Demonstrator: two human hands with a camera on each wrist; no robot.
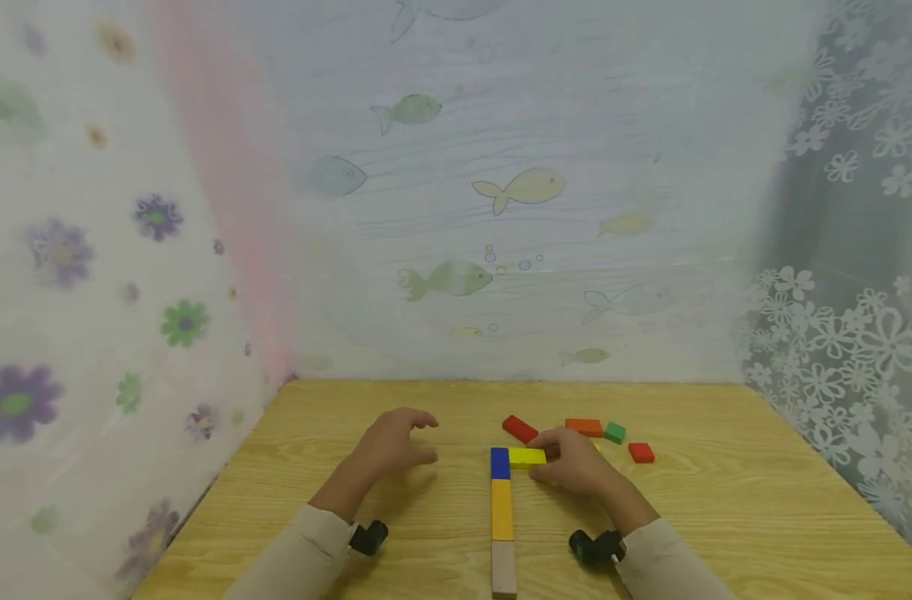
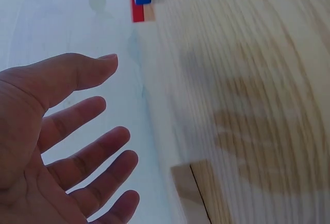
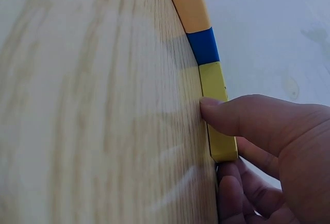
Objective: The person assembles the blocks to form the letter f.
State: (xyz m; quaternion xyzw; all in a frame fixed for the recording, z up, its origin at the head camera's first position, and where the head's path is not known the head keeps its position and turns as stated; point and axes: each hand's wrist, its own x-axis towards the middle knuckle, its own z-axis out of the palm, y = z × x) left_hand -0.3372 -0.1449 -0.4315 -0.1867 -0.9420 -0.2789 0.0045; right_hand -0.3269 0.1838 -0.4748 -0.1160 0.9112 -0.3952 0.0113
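My right hand pinches a yellow block, thumb on one side and fingers around the other. The block lies flat on the wooden table, its far end against a blue block; the right wrist view shows the two end to side. From the blue block a row runs toward me: an orange-yellow block, then a plain wood block. Left of this row, my left hand hovers over the table, fingers spread and relaxed, holding nothing. In the left wrist view its fingers are apart from every block.
Behind the row lie a red block, an orange block, a green block and a smaller red block. A yellow piece is mostly hidden by my right hand. A fish-printed sheet hangs at the table's back edge.
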